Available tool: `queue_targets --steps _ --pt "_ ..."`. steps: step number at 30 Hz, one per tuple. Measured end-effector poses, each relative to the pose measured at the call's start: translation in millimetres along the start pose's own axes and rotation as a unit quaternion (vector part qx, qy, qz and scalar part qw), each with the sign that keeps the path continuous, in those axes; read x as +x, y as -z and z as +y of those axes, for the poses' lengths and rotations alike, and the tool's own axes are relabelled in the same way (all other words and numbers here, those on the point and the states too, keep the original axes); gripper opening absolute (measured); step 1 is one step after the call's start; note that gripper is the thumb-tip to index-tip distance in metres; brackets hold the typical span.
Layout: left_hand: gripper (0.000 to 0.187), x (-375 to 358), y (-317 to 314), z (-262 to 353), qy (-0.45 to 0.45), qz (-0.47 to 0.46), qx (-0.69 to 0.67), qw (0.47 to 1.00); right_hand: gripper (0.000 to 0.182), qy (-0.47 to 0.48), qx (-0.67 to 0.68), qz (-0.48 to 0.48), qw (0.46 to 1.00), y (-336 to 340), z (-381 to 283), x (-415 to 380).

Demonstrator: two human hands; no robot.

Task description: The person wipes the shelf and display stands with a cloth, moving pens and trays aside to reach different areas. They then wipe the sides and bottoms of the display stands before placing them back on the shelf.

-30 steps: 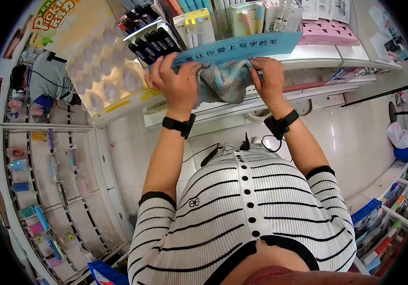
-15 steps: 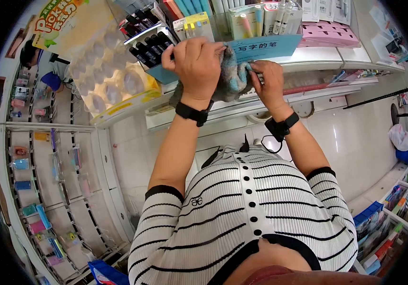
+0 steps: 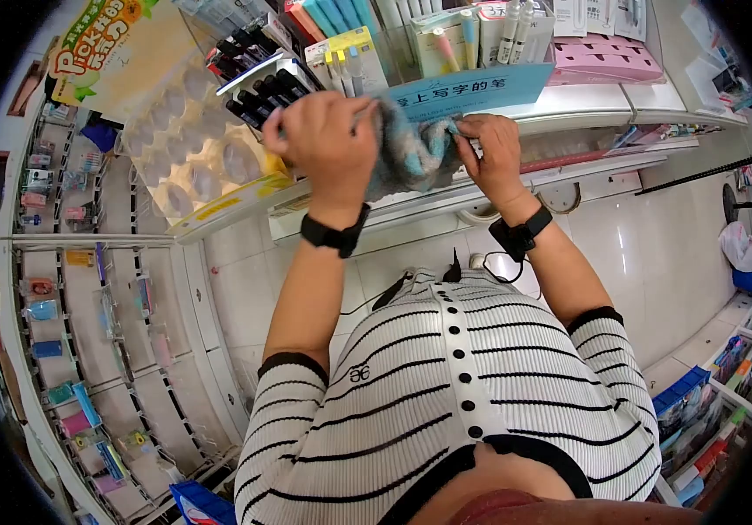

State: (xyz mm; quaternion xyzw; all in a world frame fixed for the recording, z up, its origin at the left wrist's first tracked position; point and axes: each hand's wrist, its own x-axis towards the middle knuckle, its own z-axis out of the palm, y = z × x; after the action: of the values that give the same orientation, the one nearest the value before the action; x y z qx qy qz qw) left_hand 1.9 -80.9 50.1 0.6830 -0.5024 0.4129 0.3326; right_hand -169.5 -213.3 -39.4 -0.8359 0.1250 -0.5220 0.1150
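Grip of the L hand (image 3: 328, 149) is clamped on the L end of a cloth (image 3: 419, 156), fingertips motion-blurred; R hand (image 3: 489, 149) pinches its other end btwn thumb & bent fingers. Cloth = soft, fuzzy-looking fabric, mottled grey w/ lt-blue patches, bunched in thick folds, hanging btwn the two hands in front of the lower edge of a blue card strip (image 3: 498, 87). Strip is smooth & flat w/ dk Chinese lettering, partly hidden by L hand & cloth. Behind it: glossy black-capped pens (image 3: 275, 94) packed in a slanted row, a yellow box (image 3: 341, 54) w/ slim pens at its front, & a pastel pen (image 3: 446, 50) w/ pink cap. Pink carton (image 3: 603, 63), crisp-edged, sits to the R on the white shelf (image 3: 586, 101). L of the hands, a clear plastic tray (image 3: 236, 160) w/ round moulded hollows over yellow card. Pose: both arms reach fwd, forearms slanting inward; L hand is back-up w/ fingers curled, R hand turned in toward the cloth, thumb below the index. Black band (image 3: 334, 234) on L wrist; another w/ a chunky dk case on R. Ribbed knit shirt (image 3: 516, 367), white w/ thin black stripes, fills lower view.
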Motion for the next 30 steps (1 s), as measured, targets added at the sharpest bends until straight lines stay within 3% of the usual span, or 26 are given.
queue_targets --steps 5,10,19,26,30 --pt "0.010 9 -27 34 -0.047 -0.012 -0.028 0.998 0.028 0.002 0.003 0.003 1.000 0 0 0" --pt "0.012 -2 -13 15 -0.037 -0.001 -0.028 0.999 0.028 0.007 0.007 -0.001 1.000 2 2 -1" --pt "0.016 -41 49 -73 0.122 -0.011 0.143 0.982 0.026 0.000 -0.006 0.011 1.000 0 -3 0" --pt "0.014 -46 45 -75 0.191 0.011 0.120 0.974 0.025 -0.010 -0.006 0.002 1.000 2 -4 0" --pt "0.014 -37 39 -65 0.178 0.017 0.115 0.977 0.026 -0.002 0.002 0.003 1.000 2 -3 1"
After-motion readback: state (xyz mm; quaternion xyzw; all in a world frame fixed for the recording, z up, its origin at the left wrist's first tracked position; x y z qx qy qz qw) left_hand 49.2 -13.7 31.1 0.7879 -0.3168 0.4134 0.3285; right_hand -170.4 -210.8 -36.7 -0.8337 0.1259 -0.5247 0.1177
